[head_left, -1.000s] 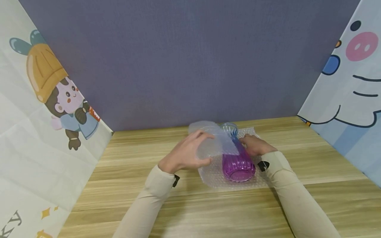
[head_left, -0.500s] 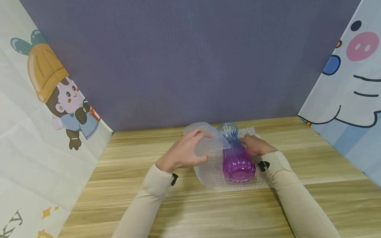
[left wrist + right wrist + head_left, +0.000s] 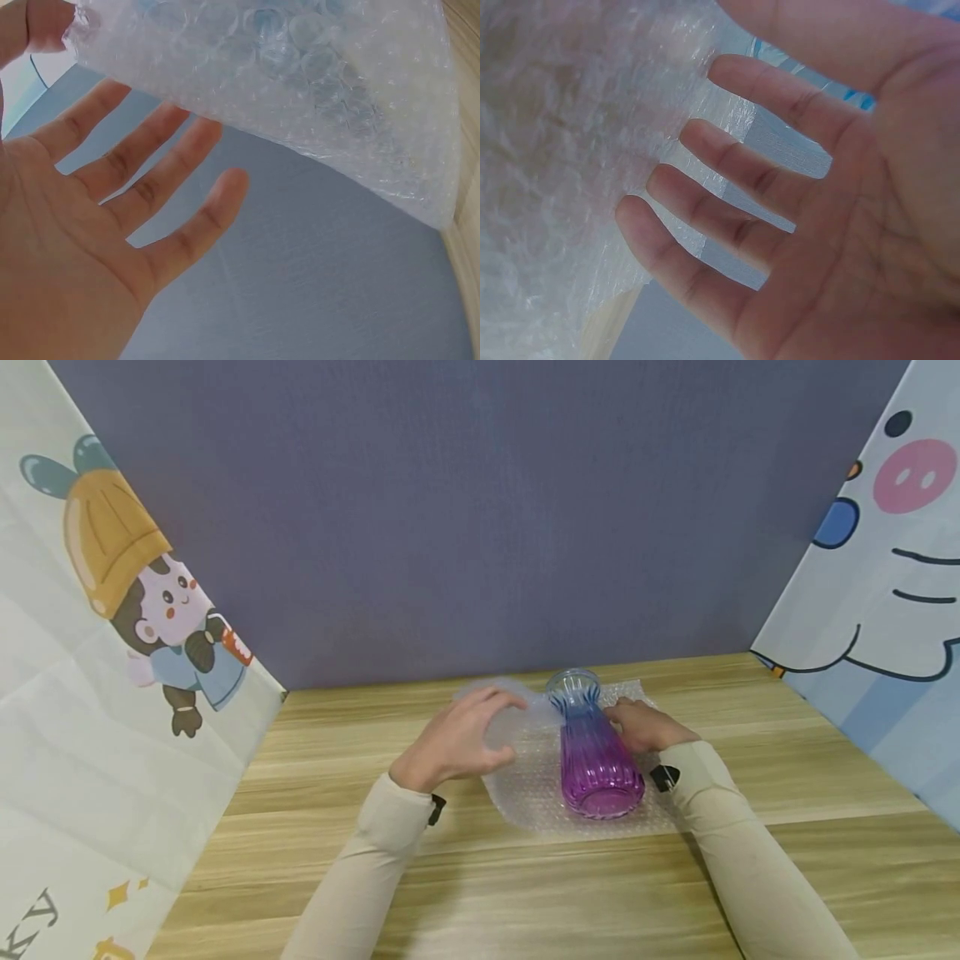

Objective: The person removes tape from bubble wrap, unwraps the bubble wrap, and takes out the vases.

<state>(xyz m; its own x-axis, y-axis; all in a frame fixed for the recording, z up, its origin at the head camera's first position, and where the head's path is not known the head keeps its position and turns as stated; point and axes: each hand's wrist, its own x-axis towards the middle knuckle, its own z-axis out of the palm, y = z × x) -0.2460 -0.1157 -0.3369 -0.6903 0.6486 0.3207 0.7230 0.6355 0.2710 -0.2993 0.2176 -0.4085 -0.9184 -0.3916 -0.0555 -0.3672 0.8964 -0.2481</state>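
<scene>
One vase (image 3: 596, 760), blue above and purple below, rests on bubble wrap (image 3: 525, 802) upon one wooden table (image 3: 300, 860), between two hands. The left hand (image 3: 457, 739) has thumb and four fingers apart at the wrap's edge. The right hand (image 3: 641, 725), beside the vase, extends four separated fingers toward the wrap; contact cannot be confirmed. Two black wrist devices (image 3: 664, 777) are visible.

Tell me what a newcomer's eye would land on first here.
The ribbed glass vase would likely draw the eye first: fading from blue at the neck to vivid purple at the base, it lies on bubble wrap, right of centre in the head view, between the left hand and right hand. Next may come the orange-hatted cartoon figure at far left and the pink snout at upper right.
</scene>
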